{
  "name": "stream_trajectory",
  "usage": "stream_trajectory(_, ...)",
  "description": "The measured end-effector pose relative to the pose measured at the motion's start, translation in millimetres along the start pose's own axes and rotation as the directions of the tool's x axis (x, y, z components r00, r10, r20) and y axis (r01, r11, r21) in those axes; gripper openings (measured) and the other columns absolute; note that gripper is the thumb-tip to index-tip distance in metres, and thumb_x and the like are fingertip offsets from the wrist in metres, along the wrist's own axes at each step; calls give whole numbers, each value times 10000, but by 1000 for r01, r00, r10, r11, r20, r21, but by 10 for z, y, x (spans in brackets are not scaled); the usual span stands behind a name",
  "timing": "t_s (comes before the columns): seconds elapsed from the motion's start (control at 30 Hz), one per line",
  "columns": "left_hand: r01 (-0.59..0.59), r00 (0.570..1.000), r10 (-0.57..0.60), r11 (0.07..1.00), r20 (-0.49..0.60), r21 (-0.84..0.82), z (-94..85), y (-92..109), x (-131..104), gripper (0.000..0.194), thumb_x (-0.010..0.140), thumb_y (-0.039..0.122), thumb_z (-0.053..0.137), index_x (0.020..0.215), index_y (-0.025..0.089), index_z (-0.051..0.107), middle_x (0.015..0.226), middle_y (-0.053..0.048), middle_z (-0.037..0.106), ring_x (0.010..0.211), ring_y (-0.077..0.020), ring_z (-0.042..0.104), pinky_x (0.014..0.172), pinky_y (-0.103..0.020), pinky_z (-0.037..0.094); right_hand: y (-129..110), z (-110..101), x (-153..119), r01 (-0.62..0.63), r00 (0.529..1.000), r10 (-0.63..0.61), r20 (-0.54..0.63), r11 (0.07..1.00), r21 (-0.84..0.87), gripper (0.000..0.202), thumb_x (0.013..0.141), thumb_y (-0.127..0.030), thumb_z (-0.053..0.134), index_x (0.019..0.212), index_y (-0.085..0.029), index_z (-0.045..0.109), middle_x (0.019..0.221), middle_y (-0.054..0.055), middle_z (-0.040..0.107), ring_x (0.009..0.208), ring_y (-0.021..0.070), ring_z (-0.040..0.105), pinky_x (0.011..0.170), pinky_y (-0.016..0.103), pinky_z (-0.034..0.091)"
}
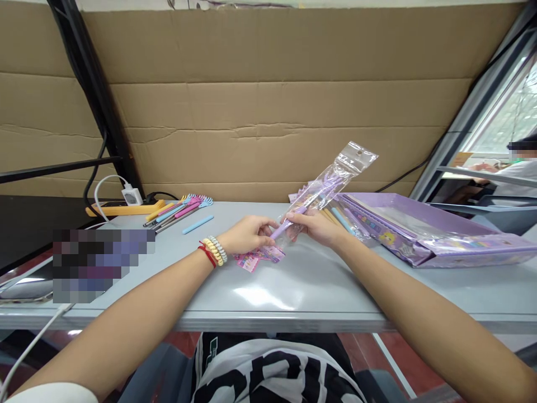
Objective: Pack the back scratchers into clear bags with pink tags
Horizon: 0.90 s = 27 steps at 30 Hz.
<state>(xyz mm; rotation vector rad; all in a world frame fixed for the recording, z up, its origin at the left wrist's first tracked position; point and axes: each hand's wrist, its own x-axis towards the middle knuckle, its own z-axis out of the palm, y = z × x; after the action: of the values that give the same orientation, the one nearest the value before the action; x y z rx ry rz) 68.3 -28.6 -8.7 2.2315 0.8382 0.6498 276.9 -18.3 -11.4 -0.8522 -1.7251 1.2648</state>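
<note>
My left hand (250, 235), with beaded bracelets at its wrist, pinches the lower end of a slim purple back scratcher (282, 228). The scratcher runs up at a slant into a clear plastic bag (322, 187) with a hang hole at its top. My right hand (312, 225) grips the bag and the purple handle through it. Below the left fingers lie pink printed cards (251, 261). Behind the right hand, partly hidden, are bagged back scratchers (343, 219) with blue and yellow handles.
A lilac printed tray (474, 256) stands at right. Several loose back scratchers (184, 210) with hand-shaped ends lie at left, beside a single blue handle (198, 224). A white charger (131, 195) sits behind them. Cardboard (260, 106) walls the back; a person (516, 173) is beyond the frame.
</note>
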Motion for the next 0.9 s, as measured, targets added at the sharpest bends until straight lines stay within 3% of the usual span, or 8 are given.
stream_trajectory(0.2,-49,995,67,971,-71,232,46,32,-7,164,815,274,554,894,151,629,559,47,529,519,-97,473,538,-222,338,-8,43,0,16,999,-16,40,1000,-22,321,744,-461,664,703,-145,632,584,32,629,506,142,583,496,285,499)
stream_trajectory(0.3,-58,989,104,930,-109,362,64,34,-13,193,850,326,514,827,156,602,572,38,533,521,-101,456,532,-231,301,-8,51,-1,24,999,-23,47,1000,-4,318,739,-462,671,697,-149,634,588,28,626,510,137,578,493,280,498)
stream_trajectory(0.4,-96,988,137,911,-75,400,66,34,-15,196,842,347,530,818,159,582,600,38,526,541,-102,445,537,-232,291,4,34,4,1,998,-2,60,1000,24,329,709,-472,694,667,-150,641,604,31,633,517,136,578,497,279,506)
stream_trajectory(0.5,-128,987,155,918,-42,375,65,36,-10,147,820,296,554,853,158,591,608,43,513,554,-102,438,552,-231,304,28,2,15,-25,999,22,49,997,68,344,679,-476,717,644,-144,638,614,37,632,529,135,581,496,273,506)
stream_trajectory(0.67,-76,990,103,964,-93,254,109,21,8,121,801,199,518,876,149,600,671,15,585,601,-115,497,581,-236,356,50,-5,24,-36,999,32,44,994,100,318,700,-438,710,675,-131,635,619,43,633,519,134,581,469,264,499)
stream_trajectory(0.9,-53,982,44,998,-185,-43,186,-1,8,231,810,297,528,981,145,559,750,-4,625,607,-112,520,550,-223,397,-8,74,5,-37,996,21,88,983,177,327,702,-463,698,730,-146,621,658,34,647,513,137,584,465,284,525)
